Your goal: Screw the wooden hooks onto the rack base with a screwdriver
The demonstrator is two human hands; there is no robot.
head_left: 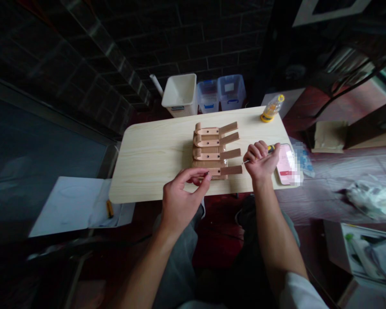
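Note:
On the pale wooden table, several brown strap-like pieces (pixel 209 143) with dark dots lie in a row across a brown block. My left hand (pixel 183 199) is at the near end of the row, thumb and forefinger pinching a small dark item (pixel 207 173) over the nearest strap (pixel 230 170). Just right of the strap ends, my right hand (pixel 262 161) is wrapped round a screwdriver (pixel 270 149) with a yellow and black handle. Its thin shaft points left, toward the straps. What the small dark item is cannot be made out.
A clear bottle with a yellow base (pixel 267 116) stands at the table's (pixel 148 150) back right corner. A phone (pixel 286 165) lies at the right edge. Behind stand a white bin (pixel 180 92) and two clear boxes (pixel 231 92). Papers (pixel 70 204) lie at lower left.

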